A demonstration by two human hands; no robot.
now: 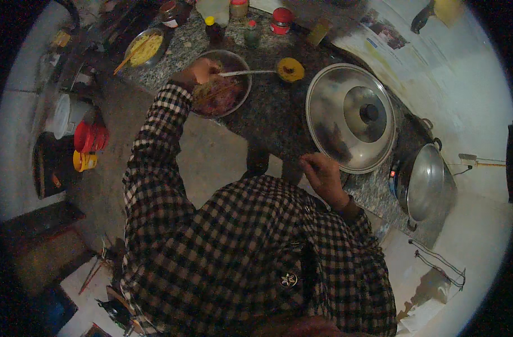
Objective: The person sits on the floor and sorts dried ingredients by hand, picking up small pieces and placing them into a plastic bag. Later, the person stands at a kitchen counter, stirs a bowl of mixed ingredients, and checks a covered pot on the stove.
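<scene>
My left hand (202, 71) reaches over a round metal bowl (248, 84) that holds reddish, stringy food (220, 97). A long, pale-handled utensil (252, 73) runs from beside its fingers to a small yellow dish (291, 70); the fingers seem closed on the utensil, though the dim light blurs the grip. Near the counter's front edge, my right hand (321, 172) hangs with fingers curled and nothing visible in it. Just beyond it lies a large domed metal lid with a black knob (330, 122).
A bowl of yellow shreds with chopsticks (146, 48) is at the upper left. Bottles (252, 33) and a red-lidded jar (281, 21) line the counter's back. A metal wok (426, 183) sits at the right. Red containers (90, 137) stand low on the left.
</scene>
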